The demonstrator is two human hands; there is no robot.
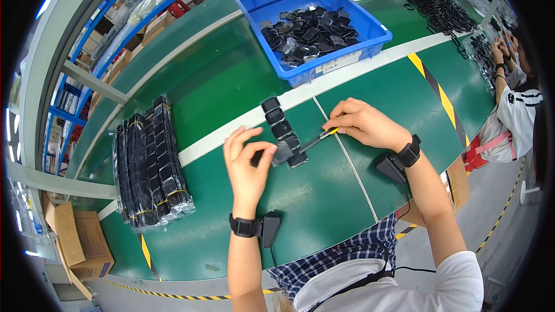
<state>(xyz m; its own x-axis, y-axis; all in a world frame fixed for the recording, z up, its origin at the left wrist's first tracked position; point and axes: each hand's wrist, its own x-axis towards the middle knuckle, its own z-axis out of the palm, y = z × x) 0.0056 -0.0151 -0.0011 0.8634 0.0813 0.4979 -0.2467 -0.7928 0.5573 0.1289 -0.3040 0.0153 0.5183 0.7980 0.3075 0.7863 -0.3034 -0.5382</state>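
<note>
Small dark square part (pixel 282 152), pinched between the thumb and fingertips of the left hand (pixel 247 164), sits just above the green belt (pixel 231 86) at the middle of the bench. The fingers of that hand are closed on the part, with the forefinger lifted slightly. The right hand (pixel 365 122) has its fingers clamped together on a thin tool with a yellow handle (pixel 317 138), and the tool's tip touches the held part.

Just beside the part, a short row of like black squares (pixel 278 127) lies on the belt, running away from the person. Whether these are already worked or waiting cannot be told for certain; they look set down in order, so I judge them done.

Further off, a blue bin (pixel 324 20) holds a loose heap of similar dark pieces, which suggests much is left. To the left lie banded stacks of black parts in clear wrap (pixel 151 167). Both wrists carry black bands with small devices. At the far right edge another person's hands (pixel 502 49) work at the same belt.
</note>
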